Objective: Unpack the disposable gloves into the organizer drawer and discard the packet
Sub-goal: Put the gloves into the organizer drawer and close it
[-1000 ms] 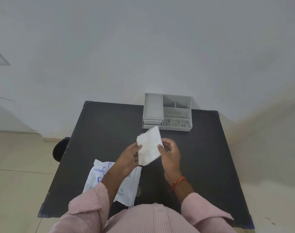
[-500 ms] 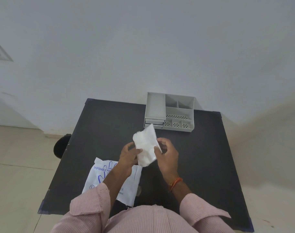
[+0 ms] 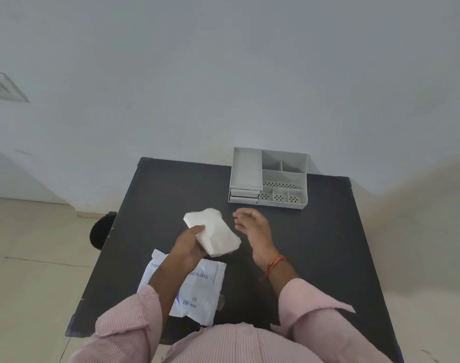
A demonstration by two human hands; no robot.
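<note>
My left hand [image 3: 189,243] grips a folded white stack of disposable gloves [image 3: 214,233] above the middle of the black table [image 3: 315,244]. My right hand [image 3: 252,226] hovers just right of the stack, fingers apart, holding nothing. The white glove packet [image 3: 200,292] with blue print lies flat near the table's front edge, partly under my left forearm. The grey organizer [image 3: 269,178] stands at the table's far edge; its drawers [image 3: 244,195] sit at its lower left front, and I cannot tell whether they are pulled out.
A dark round object [image 3: 101,230] stands on the tiled floor just left of the table. A white wall rises directly behind the organizer. A vent [image 3: 3,87] is set in the wall at far left.
My right hand has let go of the glove stack and moved right, fingers spread. The stack, earlier held upright between both hands, now lies tilted in my left hand alone.
</note>
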